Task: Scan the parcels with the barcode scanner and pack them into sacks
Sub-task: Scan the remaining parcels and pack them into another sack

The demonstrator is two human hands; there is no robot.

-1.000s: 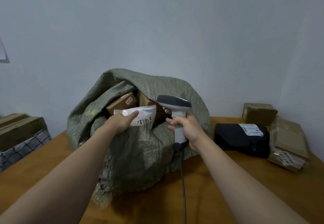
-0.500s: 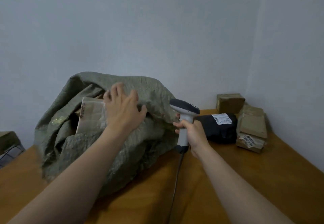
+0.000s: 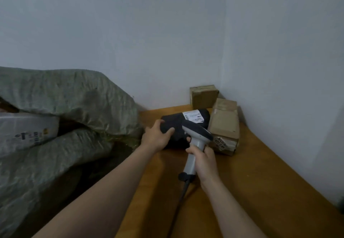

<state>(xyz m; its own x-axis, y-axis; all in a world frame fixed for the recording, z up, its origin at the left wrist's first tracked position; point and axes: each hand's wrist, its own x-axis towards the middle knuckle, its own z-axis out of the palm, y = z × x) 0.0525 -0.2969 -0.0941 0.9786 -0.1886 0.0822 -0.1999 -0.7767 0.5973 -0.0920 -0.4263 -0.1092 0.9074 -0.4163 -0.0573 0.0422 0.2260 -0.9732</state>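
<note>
Left fingers (image 3: 168,131) clasp the parcel (image 3: 176,123), probably steadying its label (image 3: 193,115). Right fingers (image 3: 192,151) grip the scanner (image 3: 198,134), its head aimed just beyond them.

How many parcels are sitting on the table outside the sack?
4: a black parcel gripped by the left hand, a brown box in the corner behind it, and a flat brown parcel stacked on a taped parcel to its right. More may hide behind these.

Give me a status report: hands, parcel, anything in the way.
Left hand gripping black parcel on table. Right hand holding scanner near it, label up. Brown parcels close on its right; sack open at left.
</note>
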